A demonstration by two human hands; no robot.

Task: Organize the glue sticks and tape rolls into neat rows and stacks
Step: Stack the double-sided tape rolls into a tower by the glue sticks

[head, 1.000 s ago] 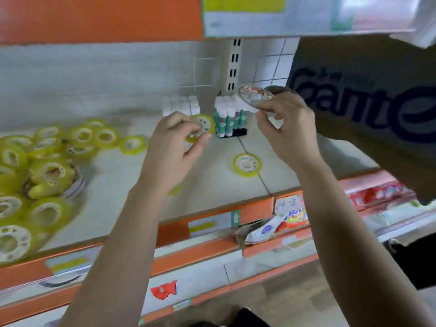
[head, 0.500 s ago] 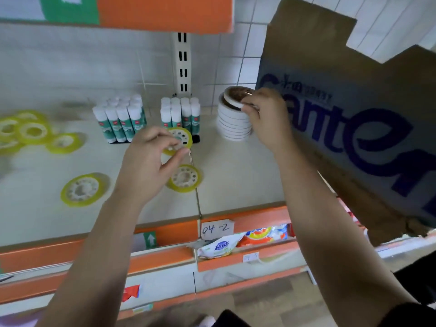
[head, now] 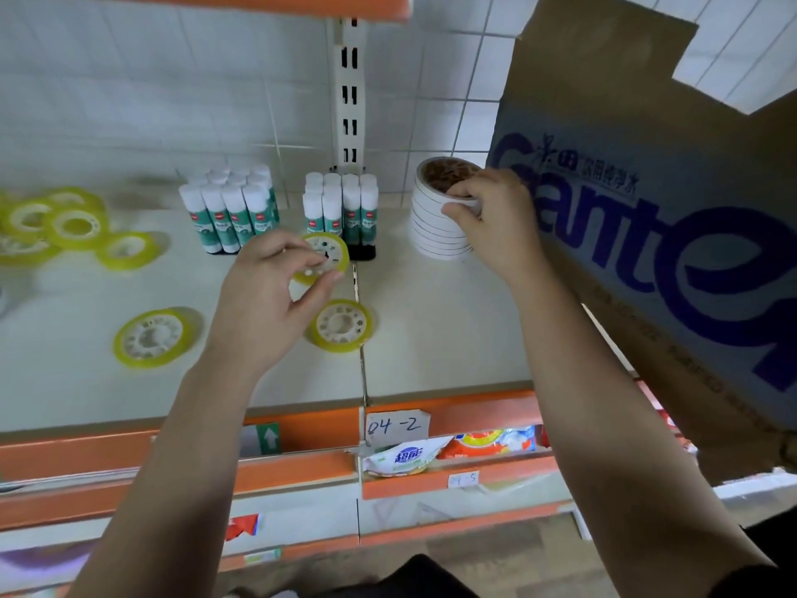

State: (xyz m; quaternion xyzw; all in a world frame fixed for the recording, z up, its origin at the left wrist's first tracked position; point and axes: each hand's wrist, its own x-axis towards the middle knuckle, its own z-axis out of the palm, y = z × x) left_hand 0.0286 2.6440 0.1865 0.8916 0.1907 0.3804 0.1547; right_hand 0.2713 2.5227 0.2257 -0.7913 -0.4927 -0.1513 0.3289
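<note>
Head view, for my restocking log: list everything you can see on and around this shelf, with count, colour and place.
shelf: one, white, orange front edge
cardboard box: one, brown with blue print, right
glue sticks: two upright clusters, white caps, green labels, shelf back
white tape stack: one, white, back right, beside the box
top white roll: one, white, atop that stack
yellow tape rolls: two flat at front, blurred heap far left
held yellow roll: one, yellow, raised before the glue sticks
label: one, white, handwritten 04-2, front edge
packets: some, white and orange, shelf below
left hand: pinches the held yellow roll
right hand: grips the top white roll
</note>
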